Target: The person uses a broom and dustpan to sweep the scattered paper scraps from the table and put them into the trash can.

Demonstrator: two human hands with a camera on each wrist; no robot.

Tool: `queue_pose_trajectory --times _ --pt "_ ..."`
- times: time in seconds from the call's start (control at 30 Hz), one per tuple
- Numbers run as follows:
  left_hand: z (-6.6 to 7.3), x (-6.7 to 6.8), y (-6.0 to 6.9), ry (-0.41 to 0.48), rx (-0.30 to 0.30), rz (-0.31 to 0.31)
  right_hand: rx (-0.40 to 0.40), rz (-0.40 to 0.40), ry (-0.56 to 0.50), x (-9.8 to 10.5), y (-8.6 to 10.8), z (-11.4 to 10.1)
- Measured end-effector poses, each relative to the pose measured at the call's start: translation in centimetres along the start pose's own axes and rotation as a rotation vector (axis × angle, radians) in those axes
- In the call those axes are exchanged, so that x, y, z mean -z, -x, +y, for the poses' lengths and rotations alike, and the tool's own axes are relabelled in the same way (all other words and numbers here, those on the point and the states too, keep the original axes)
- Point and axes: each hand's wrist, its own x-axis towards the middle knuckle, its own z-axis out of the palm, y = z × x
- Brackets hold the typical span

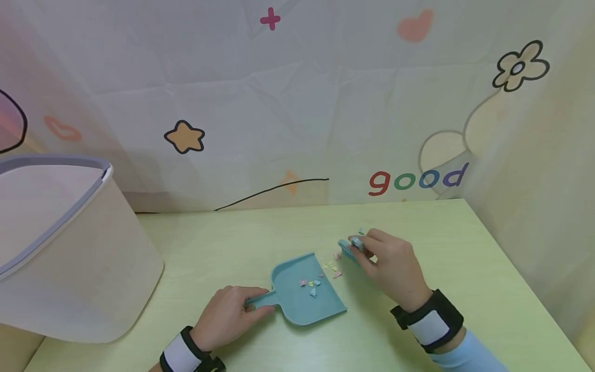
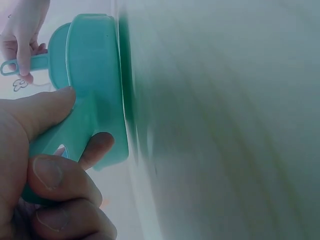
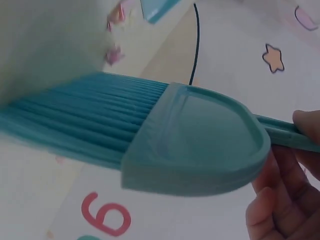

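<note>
My left hand (image 1: 229, 314) pinches the handle of a blue dustpan (image 1: 299, 307), which lies on the table with its open edge to the right. A few small paper scraps (image 1: 313, 293) are inside the pan. My right hand (image 1: 395, 264) grips the handle of a small blue brush (image 3: 210, 125), its bristles turned toward the tabletop in the right wrist view. More pink, yellow and blue scraps (image 1: 337, 275) lie on the table between pan and brush. In the left wrist view, fingers curl round the dustpan handle (image 2: 75, 130). My right hand hides part of the brush in the head view.
A large white bin (image 1: 88, 258) with a grey-violet rim stands at the left of the pale table (image 1: 200, 248). Behind the table hangs a printed cloth (image 1: 297, 113) with shapes and the word "good".
</note>
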Motion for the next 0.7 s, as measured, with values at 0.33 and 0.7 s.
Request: queue_pose_trajectory --times 0.33,0.7 --pt "0.1 0.1 -0.2 -0.015 -0.004 0.000 0.097 -0.019 -0.125 -1.0 0.4 -2.6" --pt "0.0 0.1 -0.1 -0.014 -0.001 0.006 -0.011 0.074 -0.313 0.2 -0.2 -3.1"
